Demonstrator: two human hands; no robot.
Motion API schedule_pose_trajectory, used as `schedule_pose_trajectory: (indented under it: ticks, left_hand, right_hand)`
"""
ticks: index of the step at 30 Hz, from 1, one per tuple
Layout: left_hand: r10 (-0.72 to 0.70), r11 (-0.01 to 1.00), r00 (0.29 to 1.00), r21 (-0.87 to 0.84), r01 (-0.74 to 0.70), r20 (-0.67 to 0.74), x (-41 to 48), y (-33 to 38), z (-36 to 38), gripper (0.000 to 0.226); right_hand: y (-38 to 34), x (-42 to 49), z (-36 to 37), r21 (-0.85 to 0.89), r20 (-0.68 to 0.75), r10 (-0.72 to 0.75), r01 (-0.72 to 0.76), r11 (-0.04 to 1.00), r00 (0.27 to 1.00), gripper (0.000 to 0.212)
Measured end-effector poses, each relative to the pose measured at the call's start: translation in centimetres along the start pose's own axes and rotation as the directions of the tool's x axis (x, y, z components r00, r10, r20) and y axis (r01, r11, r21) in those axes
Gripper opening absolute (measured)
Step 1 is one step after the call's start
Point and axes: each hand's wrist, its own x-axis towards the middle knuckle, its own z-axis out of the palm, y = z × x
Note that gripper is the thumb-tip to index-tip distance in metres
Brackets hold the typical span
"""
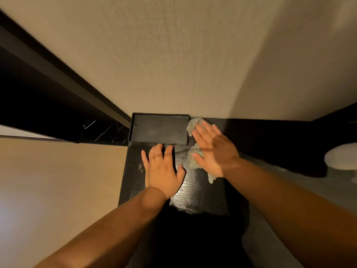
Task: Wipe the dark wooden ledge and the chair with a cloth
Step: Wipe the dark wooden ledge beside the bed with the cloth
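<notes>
Beige textured wall (193, 55) fills the upper view, with a dark door-like frame (58, 74) slanting down its left side. Below it the dark wooden ledge (195, 192) runs out from the wall towards the viewer, its grain catching light in glossy streaks.

Both bare forearms reach in from the bottom corners and converge over the ledge. A shallow black tray (158, 128) sits on the ledge, pushed against the wall at its left end.

The left hand (162, 171) lies palm down on the bare wood just in front of the tray, its fingers (156, 151) straight and slightly spread, the tips reaching the tray's near rim and the thumb held out to the side.

The right hand (214, 149), a little blurred, presses flat on a grey cloth (193, 124) just right of the tray, fingers (204, 128) straight and fanned towards the wall. The cloth is crumpled beneath the palm, showing past the fingertips, beside the thumb and behind the wrist.

A pale round object (342, 156) sits at the far right edge.
</notes>
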Motion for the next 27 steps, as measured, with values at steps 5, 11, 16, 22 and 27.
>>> schedule_pose_trajectory:
  ticks: [5,11,16,22,27]
  left_hand:
    - [-0.007,1.000,1.000,0.005,0.008,-0.011,-0.2,0.1,-0.1,0.072]
    - [0.010,1.000,0.999,-0.012,-0.010,-0.053,-0.1,0.2,-0.1,0.072]
    - [0.003,1.000,0.999,-0.003,-0.004,-0.045,-0.2,0.2,-0.1,0.072]
    - [0.012,1.000,0.999,0.002,-0.012,-0.038,-0.2,0.1,-0.2,0.071]
    - [0.019,1.000,0.998,-0.003,-0.019,-0.055,-0.2,-0.1,0.3,0.071]
  right_hand:
    - [-0.3,1.5,-0.6,0.041,0.062,0.072,-0.075,0.996,0.995,0.086]
    - [-1.2,-2.6,0.6,0.085,0.021,0.002,-0.003,0.996,1.000,0.083]
    - [-0.2,1.4,-0.5,0.008,0.091,0.071,-0.072,0.997,0.993,0.085]
    - [-2.5,-3.2,0.9,0.041,-0.020,0.099,-0.098,0.994,0.995,0.083]
    - [-1.5,-3.7,0.9,0.028,-0.032,-0.005,0.005,1.000,0.999,0.084]
